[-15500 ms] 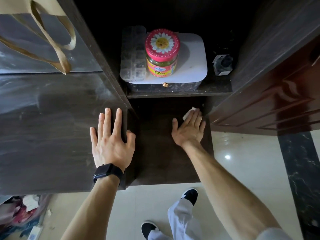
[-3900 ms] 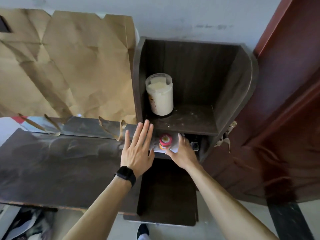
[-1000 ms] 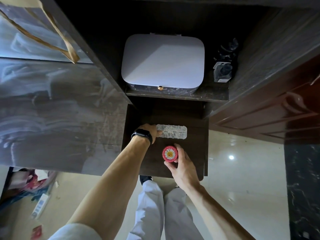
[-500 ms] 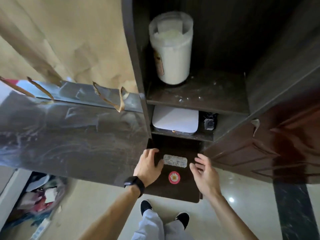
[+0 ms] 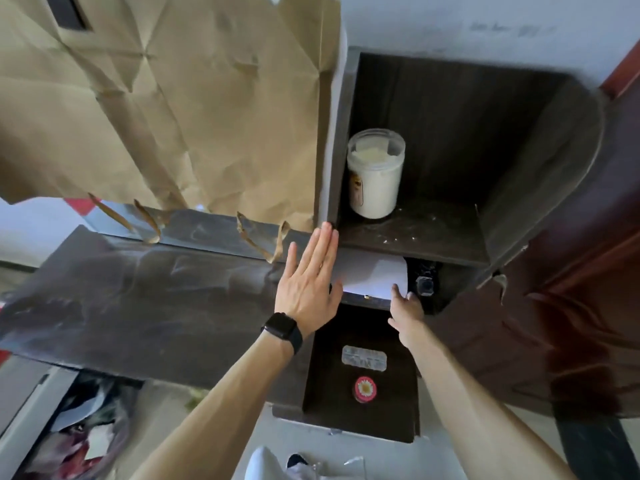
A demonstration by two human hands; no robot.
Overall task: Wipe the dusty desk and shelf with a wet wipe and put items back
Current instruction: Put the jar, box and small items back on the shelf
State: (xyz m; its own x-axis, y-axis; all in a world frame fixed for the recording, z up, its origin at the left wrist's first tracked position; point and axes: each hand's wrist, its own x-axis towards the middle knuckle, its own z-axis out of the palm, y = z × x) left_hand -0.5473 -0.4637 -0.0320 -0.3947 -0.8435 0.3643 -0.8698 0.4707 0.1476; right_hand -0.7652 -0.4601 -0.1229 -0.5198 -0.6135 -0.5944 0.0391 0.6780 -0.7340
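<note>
My left hand (image 5: 310, 282), with a black watch on the wrist, is flat and open against the dark desk's (image 5: 145, 299) right end, fingertips at the shelf unit's (image 5: 408, 237) left wall. My right hand (image 5: 405, 308) reaches to the front right corner of a white box (image 5: 372, 273) on the middle shelf; whether it grips the box is unclear. On the lowest board (image 5: 360, 415) lie a clear pill strip (image 5: 363, 357) and a red-lidded daisy jar (image 5: 365, 389). A white jar (image 5: 375, 176) stands on the dusty upper shelf. No wet wipe is visible.
Crumpled brown paper (image 5: 166, 98) covers the wall behind the desk. A small black object (image 5: 424, 284) sits right of the white box. A dark red door (image 5: 581, 323) stands at the right. Bags and clutter (image 5: 79, 441) lie on the floor under the desk.
Both hands have left the pill strip and the daisy jar on the lowest board and moved up: left onto the desk end, right to the white box. The view has tilted upward.
</note>
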